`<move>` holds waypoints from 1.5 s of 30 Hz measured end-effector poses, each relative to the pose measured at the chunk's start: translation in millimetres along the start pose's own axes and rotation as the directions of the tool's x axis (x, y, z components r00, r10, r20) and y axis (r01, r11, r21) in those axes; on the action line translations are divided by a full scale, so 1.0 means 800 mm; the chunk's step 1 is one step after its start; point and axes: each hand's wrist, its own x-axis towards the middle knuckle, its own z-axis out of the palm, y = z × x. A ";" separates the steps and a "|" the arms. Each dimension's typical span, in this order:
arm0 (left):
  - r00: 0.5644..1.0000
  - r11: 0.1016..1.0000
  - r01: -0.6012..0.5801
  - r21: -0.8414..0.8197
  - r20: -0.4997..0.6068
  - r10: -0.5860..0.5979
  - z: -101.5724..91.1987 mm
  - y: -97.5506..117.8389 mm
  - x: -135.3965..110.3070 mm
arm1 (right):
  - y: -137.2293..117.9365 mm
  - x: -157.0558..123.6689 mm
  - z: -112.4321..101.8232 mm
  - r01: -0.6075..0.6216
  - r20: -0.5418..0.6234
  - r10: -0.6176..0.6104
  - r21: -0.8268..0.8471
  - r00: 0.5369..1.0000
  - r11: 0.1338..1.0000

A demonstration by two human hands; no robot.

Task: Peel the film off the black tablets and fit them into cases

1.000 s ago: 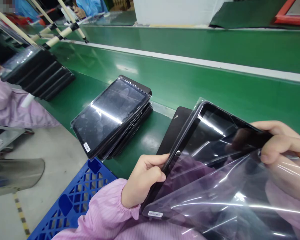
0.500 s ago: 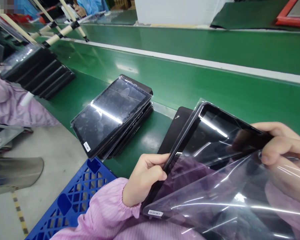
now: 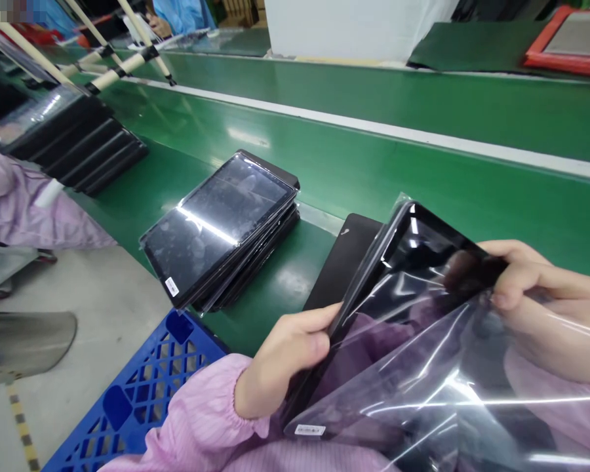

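A black tablet [image 3: 437, 249] with a glossy screen is tilted up in front of me. My left hand [image 3: 282, 357] pinches its left edge between thumb and fingers. Clear plastic film [image 3: 423, 406] lies loosely across the lower part of the screen, and a small white label [image 3: 309, 430] shows at the lower left corner. My right hand [image 3: 545, 295] grips the right edge of the tablet, with the film bunched under the thumb. Behind the tablet, a dark flat panel [image 3: 341, 262] lies on the green bench. To the left sits a stack of film-covered tablets [image 3: 221, 223].
A blue plastic pallet [image 3: 152, 400] stands below the bench edge. Farther left are another stack of dark tablets [image 3: 78, 141] and a person's pink sleeve [image 3: 39, 210]. A white box [image 3: 344, 29] and a red-framed tray [image 3: 570, 42] stand across the green bench [image 3: 423, 98].
My right hand has shifted left a little, along with the right part of the tablet. The tablet leans slightly more, and the film's folds have changed shape.
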 end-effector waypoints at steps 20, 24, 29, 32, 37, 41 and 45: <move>0.971 0.946 -0.204 0.251 0.176 0.162 0.031 -0.005 -0.022 | -0.160 0.002 0.030 0.596 0.539 -0.357 -0.372 0.763 0.712; 0.984 0.935 -0.150 0.320 0.144 0.108 0.039 -0.002 -0.026 | -0.165 0.016 0.062 0.699 0.765 -0.289 -0.276 0.575 0.659; 0.985 0.920 -0.167 0.355 0.101 0.140 0.042 -0.004 -0.025 | -0.159 0.034 0.059 0.662 0.840 -0.233 -0.185 0.490 0.726; 0.982 0.915 -0.186 0.358 0.097 0.162 0.042 -0.006 -0.024 | -0.161 0.037 0.057 0.660 0.851 -0.219 -0.183 0.478 0.729; 0.985 0.923 -0.167 0.347 0.090 0.144 0.046 -0.003 -0.025 | -0.166 0.043 0.061 0.658 0.869 -0.172 -0.207 0.463 0.724; 0.990 0.925 -0.139 0.354 0.079 0.119 0.047 -0.001 -0.024 | -0.169 0.048 0.060 0.658 0.884 -0.144 -0.213 0.445 0.722; 0.989 0.918 -0.149 0.368 0.069 0.133 0.047 -0.001 -0.022 | -0.170 0.047 0.062 0.655 0.865 -0.148 -0.241 0.480 0.716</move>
